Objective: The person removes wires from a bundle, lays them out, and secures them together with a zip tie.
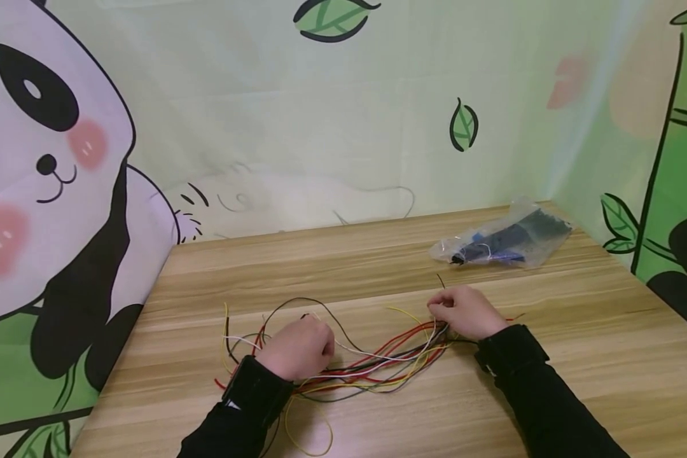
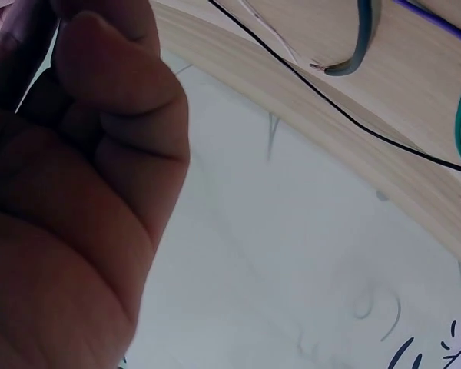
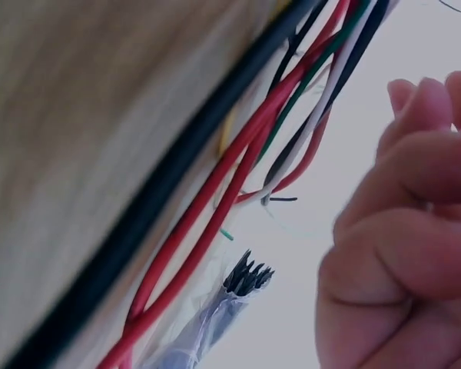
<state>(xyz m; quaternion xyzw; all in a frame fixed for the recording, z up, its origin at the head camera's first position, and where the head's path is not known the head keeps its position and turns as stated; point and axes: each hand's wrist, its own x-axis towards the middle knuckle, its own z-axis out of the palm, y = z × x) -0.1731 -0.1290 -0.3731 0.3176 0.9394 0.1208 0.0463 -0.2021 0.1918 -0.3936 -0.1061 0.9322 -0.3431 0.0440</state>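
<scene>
A loose bundle of long thin wires (image 1: 372,375), red, black, white, yellow and green, stretches across the wooden table between both hands. My left hand (image 1: 300,346) is over the bundle's left part, its fingers curled. In the left wrist view, a dark stripped cable end (image 2: 361,38) with bare copper shows past the fingers. At the bundle's right end, my right hand (image 1: 466,312) has thumb and fingertips drawn together close above the wires. Red wires (image 3: 238,165) cross in front of it in the right wrist view. I cannot tell whether either hand grips a wire.
A clear plastic bag (image 1: 506,238) with dark wires inside lies at the table's back right. A yellow wire loop (image 1: 329,439) reaches toward the front edge. Printed cloth walls with a panda (image 1: 63,184) and leaves stand behind and beside the table (image 1: 246,267).
</scene>
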